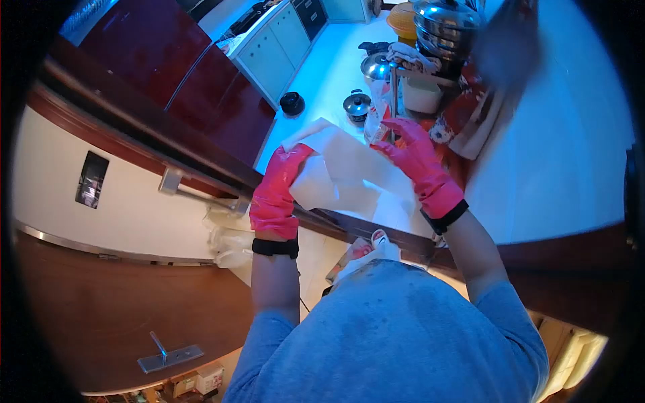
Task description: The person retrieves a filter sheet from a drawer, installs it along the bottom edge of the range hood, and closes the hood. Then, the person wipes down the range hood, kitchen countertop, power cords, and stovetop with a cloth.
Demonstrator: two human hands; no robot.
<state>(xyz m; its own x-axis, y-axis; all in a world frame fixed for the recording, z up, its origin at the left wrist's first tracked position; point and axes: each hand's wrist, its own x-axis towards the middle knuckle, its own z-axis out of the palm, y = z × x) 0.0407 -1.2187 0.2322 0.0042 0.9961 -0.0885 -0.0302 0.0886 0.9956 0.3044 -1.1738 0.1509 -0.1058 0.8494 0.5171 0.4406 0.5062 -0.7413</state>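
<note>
In the head view both my hands wear pink rubber gloves with dark bands at the wrists. My left hand (285, 178) has its fingers closed on a crumpled white sheet (346, 164) that looks like paper towel. The sheet hangs in several folds in front of my body and spreads across to the right. My right hand (416, 158) is at the sheet's right side, its fingers apart and curved to the left, with nothing visible between them. Whether its palm side touches the sheet cannot be made out.
A brown door (134, 302) with a metal handle stands at lower left. Ahead, a lidded pot (357, 104) and a black round object (291, 103) sit on the floor. Stacked steel pots (447, 30) and a white container (421, 95) crowd a rack. A dark red fridge-like cabinet (148, 54) is at left.
</note>
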